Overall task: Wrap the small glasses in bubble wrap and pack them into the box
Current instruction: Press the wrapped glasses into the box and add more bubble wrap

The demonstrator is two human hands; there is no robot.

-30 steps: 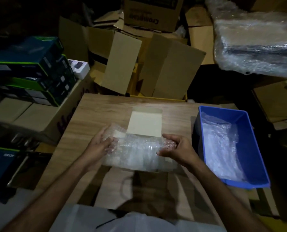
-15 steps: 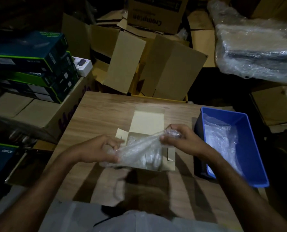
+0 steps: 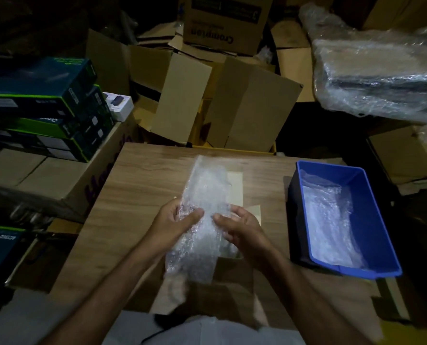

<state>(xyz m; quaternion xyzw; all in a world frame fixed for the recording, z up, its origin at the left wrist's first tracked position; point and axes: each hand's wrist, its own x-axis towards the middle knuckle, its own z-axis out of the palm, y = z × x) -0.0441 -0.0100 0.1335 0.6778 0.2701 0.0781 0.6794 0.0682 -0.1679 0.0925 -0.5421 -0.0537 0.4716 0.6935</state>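
A long sheet of bubble wrap (image 3: 205, 195) runs from far to near over a small open cardboard box (image 3: 251, 215) on the wooden table (image 3: 145, 185). My left hand (image 3: 176, 220) grips the wrap's left side at its middle, thumb on top. My right hand (image 3: 239, 225) holds the right side, its thumb pressing the top of the wrap. Whether a small glass sits inside the wrap cannot be told; no glass shows.
A blue plastic bin (image 3: 371, 192) with more bubble wrap (image 3: 329, 215) inside stands at the table's right. Open cardboard cartons (image 3: 247, 105) crowd behind the table. Stacked green-and-black product boxes (image 3: 40, 110) sit at the left. A plastic-wrapped bundle (image 3: 381, 78) lies at the upper right.
The wrap was held crosswise between my hands, then twisted; now it lies lengthwise, away from me, over the box. Both hands have come together at its middle.
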